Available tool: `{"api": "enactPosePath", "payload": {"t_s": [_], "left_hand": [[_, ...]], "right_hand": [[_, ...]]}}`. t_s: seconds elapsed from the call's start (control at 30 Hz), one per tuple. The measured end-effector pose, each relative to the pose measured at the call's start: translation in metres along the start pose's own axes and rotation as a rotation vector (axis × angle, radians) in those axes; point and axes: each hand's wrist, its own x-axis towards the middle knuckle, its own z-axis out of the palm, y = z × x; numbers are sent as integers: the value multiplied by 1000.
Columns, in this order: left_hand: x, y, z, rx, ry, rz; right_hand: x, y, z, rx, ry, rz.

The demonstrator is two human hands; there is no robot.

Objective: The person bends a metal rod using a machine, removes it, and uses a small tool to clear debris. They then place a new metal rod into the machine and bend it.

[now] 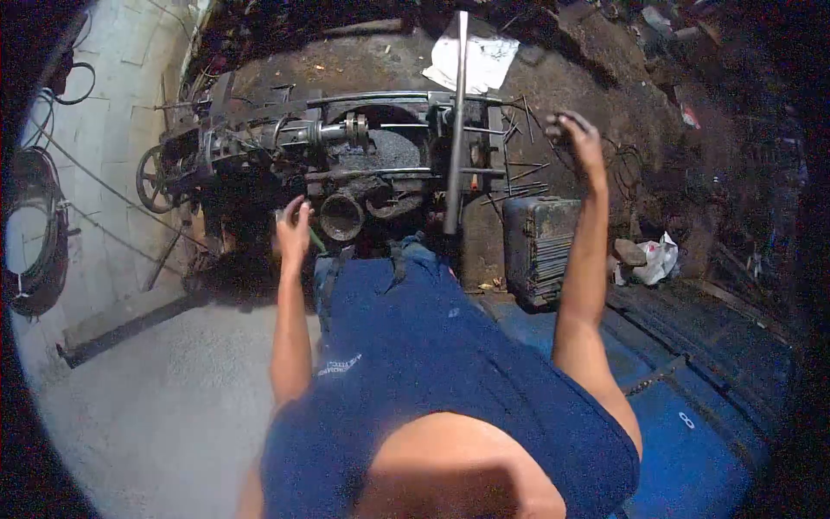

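Scene dim overall. Strong fisheye distortion, with black vignetting at all corners. Brightest area is the pale wall (pixel 104 112) at left; light appears to come from that side. The machine (pixel 346 156) sits in deep shadow, its detail murky. Right edge nearly black; slight softness throughout.

The machine (pixel 346 151) is dark grey and black, greasy-looking, with duller steel-grey parts. A long bar (pixel 456 121) across it is pale silver-grey. The cloth (pixel 484 60) behind it is white. The metal case (pixel 538 246) is grey-green with ribbed lines. The shirt (pixel 432 363) is deep blue with small white lettering. The floor (pixel 156 406) is light speckled grey, and the bag (pixel 657 258) is white.
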Motion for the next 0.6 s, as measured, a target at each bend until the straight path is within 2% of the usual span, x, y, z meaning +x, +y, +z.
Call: {"api": "enactPosePath", "payload": {"t_s": [0.07, 0.1, 0.13, 0.17, 0.2, 0.23, 0.27, 0.33, 0.37, 0.4, 0.47, 0.5, 0.57, 0.6], "left_hand": [[0, 13, 11, 27, -4, 26], [0, 15, 14, 66, -6, 61], [0, 16, 16, 105, -8, 96], [3, 8, 19, 99, 9, 159], [3, 9, 18, 105, 6, 163], [1, 10, 17, 104, -26, 119], [-1, 10, 16, 101, -58, 76], [-5, 9, 12, 142, -42, 82], [-8, 6, 9, 177, -20, 82], [-9, 1, 6, 179, -11, 85], [-16, -8, 0, 109, 52, 106], [-22, -7, 0, 53, 58, 127], [-26, -6, 6, 42, 63, 88], [-30, -1, 11, 32, 71, 50]], "right_hand": [[-25, 34, 17, -263, -40, -36], [-45, 15, 34, -352, -118, 106], [-57, 4, 48, -527, -164, -19], [-63, 15, 60, -463, -244, 51], [-65, 46, 73, -580, -246, -133], [-76, 15, 92, -612, -338, -127], [-80, -7, 113, -696, -587, 53], [-93, 26, 152, -643, -817, -338], [-97, 30, 171, -670, -936, -429], [-102, 19, 190, -756, -992, -404], [-103, -9, 199, -815, -918, -353], [-100, -1, 212, -813, -922, -355], [-93, 26, 236, -495, -806, -400], [-93, 29, 241, -525, -811, -310]]}}
